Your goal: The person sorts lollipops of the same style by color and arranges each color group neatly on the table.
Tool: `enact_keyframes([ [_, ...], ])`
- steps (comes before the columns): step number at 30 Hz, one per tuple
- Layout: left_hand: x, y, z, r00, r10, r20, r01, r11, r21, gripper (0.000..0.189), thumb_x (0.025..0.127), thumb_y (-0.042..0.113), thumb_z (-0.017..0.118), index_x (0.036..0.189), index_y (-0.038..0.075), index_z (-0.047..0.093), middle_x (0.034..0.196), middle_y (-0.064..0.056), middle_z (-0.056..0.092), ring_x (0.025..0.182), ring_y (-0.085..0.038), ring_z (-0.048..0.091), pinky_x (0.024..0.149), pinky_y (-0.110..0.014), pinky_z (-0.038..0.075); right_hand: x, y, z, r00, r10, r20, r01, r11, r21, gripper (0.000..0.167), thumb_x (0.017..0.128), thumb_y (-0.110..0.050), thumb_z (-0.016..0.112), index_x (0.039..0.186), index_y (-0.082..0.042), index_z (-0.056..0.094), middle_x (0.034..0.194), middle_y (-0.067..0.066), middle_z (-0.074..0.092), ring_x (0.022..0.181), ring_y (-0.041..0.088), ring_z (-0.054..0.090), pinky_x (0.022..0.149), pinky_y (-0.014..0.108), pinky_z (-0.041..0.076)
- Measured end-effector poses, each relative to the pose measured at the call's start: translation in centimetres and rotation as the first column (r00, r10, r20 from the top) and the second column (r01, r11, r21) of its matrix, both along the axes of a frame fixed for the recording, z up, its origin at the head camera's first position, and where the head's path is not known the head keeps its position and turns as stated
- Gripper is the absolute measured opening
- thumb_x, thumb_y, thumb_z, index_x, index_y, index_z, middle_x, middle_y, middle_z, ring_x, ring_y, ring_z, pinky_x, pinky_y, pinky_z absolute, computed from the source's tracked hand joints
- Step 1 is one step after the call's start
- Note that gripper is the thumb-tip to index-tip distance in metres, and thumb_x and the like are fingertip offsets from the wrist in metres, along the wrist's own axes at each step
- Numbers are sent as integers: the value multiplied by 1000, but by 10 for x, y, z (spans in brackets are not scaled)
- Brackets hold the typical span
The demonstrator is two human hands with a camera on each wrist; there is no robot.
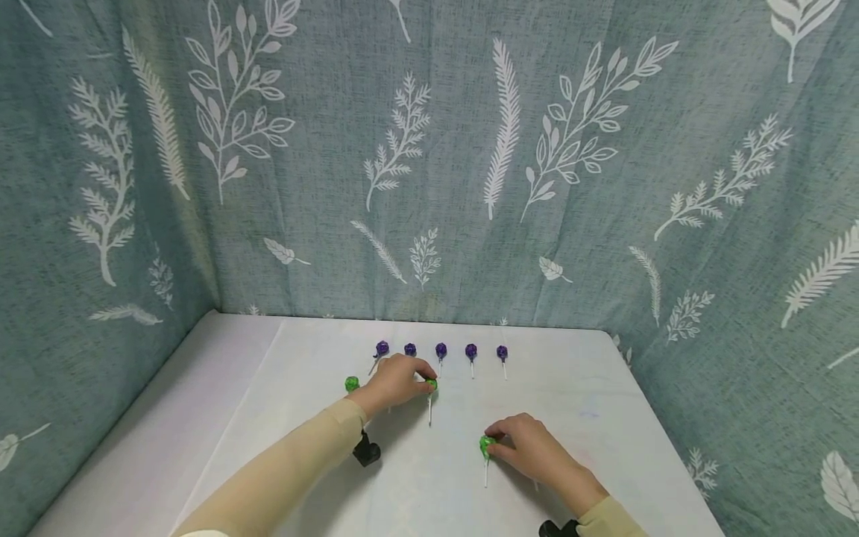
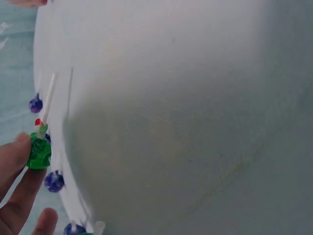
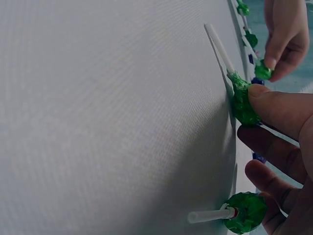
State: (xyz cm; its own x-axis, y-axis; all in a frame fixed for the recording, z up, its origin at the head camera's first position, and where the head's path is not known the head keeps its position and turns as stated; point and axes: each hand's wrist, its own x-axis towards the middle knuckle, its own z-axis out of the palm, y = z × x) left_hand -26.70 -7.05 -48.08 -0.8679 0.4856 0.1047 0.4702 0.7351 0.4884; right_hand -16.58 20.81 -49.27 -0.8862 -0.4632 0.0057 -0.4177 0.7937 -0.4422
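Note:
My left hand [image 1: 396, 379] pinches a green-wrapped lollipop [image 2: 39, 152] by its candy head between thumb and fingers, its white stick pointing toward me in the head view. Nearer and to the right, my right hand [image 1: 533, 446] pinches another green lollipop [image 3: 243, 104] by the head. Below that hand's fingers in the right wrist view is a further green lollipop [image 3: 246, 212], mostly hidden by the hand in the head view. One green lollipop [image 1: 352, 383] lies left of my left hand. A stick [image 1: 389, 409] shows beneath the left wrist, its head covered.
Several purple lollipops stretch in a row along the far part of the white table [image 1: 550, 373], among them one at the right end [image 1: 502, 352]. A patterned blue-green curtain [image 1: 456, 261] hangs behind the table and at both sides.

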Motion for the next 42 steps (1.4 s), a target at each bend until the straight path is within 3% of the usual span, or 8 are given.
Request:
enact_keyframes([
  [14,-3,2,-6,999,32,7,-32,999,-30,15,86,30,79,100,24,77,93,14,72,99,-19,64,91,-60,37,-1,0,-3,1000,5,-18,-5,1000,12,21,89,-27,76,106,-15,76,96,-10,71,99,20,63,91,49,47],
  [20,-2,3,-6,1000,29,11,-29,999,-38,14,86,29,79,99,24,77,94,14,71,104,-24,59,93,-58,35,-1,-1,-2,1000,10,-7,-10,1000,14,21,89,-27,76,106,-14,76,97,-9,71,99,20,63,90,47,48],
  [42,-3,2,-9,999,47,20,-47,998,-43,9,86,31,79,94,28,76,92,16,70,102,-24,57,92,-56,35,-3,-6,7,1000,2,14,-3,999,38,21,89,-24,75,107,-12,75,96,-7,71,99,21,62,90,48,48],
])
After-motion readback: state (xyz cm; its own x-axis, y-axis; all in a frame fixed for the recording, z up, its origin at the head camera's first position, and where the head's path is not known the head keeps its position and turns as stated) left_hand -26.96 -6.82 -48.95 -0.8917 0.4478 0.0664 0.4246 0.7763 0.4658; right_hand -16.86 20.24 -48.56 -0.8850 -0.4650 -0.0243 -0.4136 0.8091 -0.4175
